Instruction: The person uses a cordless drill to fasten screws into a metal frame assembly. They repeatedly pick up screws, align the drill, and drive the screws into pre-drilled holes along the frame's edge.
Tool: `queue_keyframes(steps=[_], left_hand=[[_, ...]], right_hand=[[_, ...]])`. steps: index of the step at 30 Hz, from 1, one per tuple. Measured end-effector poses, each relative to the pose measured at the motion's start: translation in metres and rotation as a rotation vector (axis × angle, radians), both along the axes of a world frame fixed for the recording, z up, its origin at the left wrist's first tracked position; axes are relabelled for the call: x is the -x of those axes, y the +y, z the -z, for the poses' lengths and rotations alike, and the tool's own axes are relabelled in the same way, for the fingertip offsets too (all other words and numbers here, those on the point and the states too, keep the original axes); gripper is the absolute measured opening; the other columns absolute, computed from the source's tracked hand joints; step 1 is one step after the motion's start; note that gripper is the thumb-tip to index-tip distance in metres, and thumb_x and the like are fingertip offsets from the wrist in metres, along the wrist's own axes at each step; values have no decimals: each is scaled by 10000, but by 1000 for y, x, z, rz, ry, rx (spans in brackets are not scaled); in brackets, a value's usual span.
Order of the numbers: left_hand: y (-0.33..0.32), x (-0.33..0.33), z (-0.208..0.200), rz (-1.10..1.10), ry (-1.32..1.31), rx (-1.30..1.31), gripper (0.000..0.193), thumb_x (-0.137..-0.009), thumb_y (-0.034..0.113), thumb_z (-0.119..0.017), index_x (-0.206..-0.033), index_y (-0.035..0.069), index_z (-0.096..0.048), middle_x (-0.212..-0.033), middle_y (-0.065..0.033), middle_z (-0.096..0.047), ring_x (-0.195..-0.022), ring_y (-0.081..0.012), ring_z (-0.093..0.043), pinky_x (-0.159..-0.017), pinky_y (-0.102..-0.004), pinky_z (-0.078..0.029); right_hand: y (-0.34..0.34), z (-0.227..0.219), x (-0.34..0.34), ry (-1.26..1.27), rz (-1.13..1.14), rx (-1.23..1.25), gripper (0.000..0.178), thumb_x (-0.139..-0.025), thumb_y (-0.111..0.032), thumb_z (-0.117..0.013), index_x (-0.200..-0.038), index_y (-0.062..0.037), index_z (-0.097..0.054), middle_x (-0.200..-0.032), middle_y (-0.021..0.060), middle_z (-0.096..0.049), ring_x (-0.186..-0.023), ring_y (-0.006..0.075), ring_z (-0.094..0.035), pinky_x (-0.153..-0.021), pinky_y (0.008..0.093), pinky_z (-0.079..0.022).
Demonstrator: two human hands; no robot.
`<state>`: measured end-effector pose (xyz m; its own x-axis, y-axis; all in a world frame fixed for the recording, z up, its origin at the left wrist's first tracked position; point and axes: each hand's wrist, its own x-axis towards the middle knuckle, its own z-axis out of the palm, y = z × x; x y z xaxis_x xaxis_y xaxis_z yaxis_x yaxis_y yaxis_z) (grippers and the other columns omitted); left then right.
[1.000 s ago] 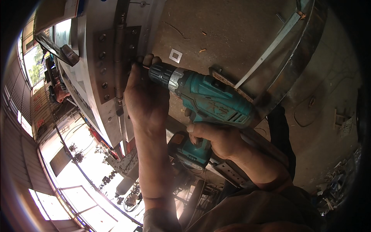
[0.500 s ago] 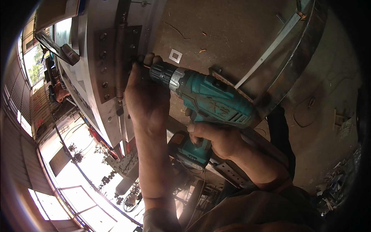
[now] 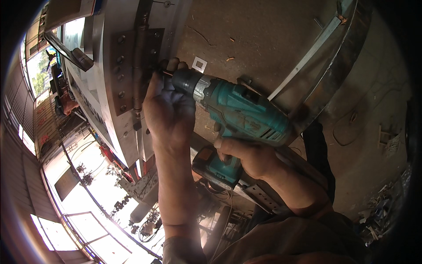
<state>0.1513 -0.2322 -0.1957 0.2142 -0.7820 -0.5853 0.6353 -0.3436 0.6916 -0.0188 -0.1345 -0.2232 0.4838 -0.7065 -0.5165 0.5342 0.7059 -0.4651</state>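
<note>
A teal cordless drill is gripped in my right hand, with fingers wrapped around the handle at the trigger. Its dark chuck looks smeared, as if spinning. From the chuck a thin reddish bit reaches left toward a metal hinge with several holes. My left hand is beneath the chuck, palm up and lit, its fingers curled around the bit's tip beside the hinge leaf. Whatever the fingertips pinch there is hidden. The hinge lies along a grey metal panel.
A square white piece with a hole lies on the brown floor beyond the drill. A metal bar and a curved steel edge stand to the right. Scrap is heaped at lower right.
The chuck was sharp and ribbed before and is now blurred. Light now falls on my left palm. The panel and hinge have shifted slightly right in view.
</note>
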Motion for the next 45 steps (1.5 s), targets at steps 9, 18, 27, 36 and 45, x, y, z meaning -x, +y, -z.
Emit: queue_keyframes(steps=[9, 18, 27, 36, 45], left_hand=[[23, 12, -21, 447, -967, 25, 264, -1075, 153, -456, -1259, -7, -556, -1163, -137, -659, -1096, -246, -622, -980, -364, -503], [26, -40, -91, 267, -1985, 215, 409, -1049, 284, -562, -1351, 9, -550, -1267, -172, -608, -1171, -303, -602, -1006, -433, -479], [4, -90, -78, 723, -2325, 268, 771, -924, 462, -675, -1523, 51, -418, -1487, -234, -473, -1407, -421, -416, -1164, -522, -328], [3, -84, -79, 682, -2278, 268, 763, -906, 459, -683, -1503, 45, -449, -1446, -247, -501, -1389, -424, -427, -1143, -521, -345], [1, -86, -78, 695, -2246, 316, 786, -903, 489, -694, -1505, 47, -449, -1440, -246, -510, -1399, -424, -418, -1148, -522, -339]], right_hand=[[-1, -3, 0, -77, 67, -74, 122, -875, -88, -727, -969, -34, -670, -743, 28, -656, -681, 120, -616, -662, 282, -499], [-5, -9, 7, 10, -14, -15, 121, -906, -153, -731, -951, -49, -687, -789, 23, -681, -712, 113, -637, -652, 299, -526], [-22, -25, 27, 213, -192, 102, 161, -910, -153, -726, -1004, -26, -695, -913, 62, -722, -794, 157, -693, -717, 323, -571], [-22, -27, 29, 279, -220, 154, 211, -909, -201, -726, -1022, -23, -714, -936, 77, -740, -831, 161, -702, -735, 333, -561], [-23, -29, 25, 263, -63, 178, 75, -928, -105, -712, -875, -56, -697, -709, -9, -647, -626, 74, -590, -595, 261, -488]])
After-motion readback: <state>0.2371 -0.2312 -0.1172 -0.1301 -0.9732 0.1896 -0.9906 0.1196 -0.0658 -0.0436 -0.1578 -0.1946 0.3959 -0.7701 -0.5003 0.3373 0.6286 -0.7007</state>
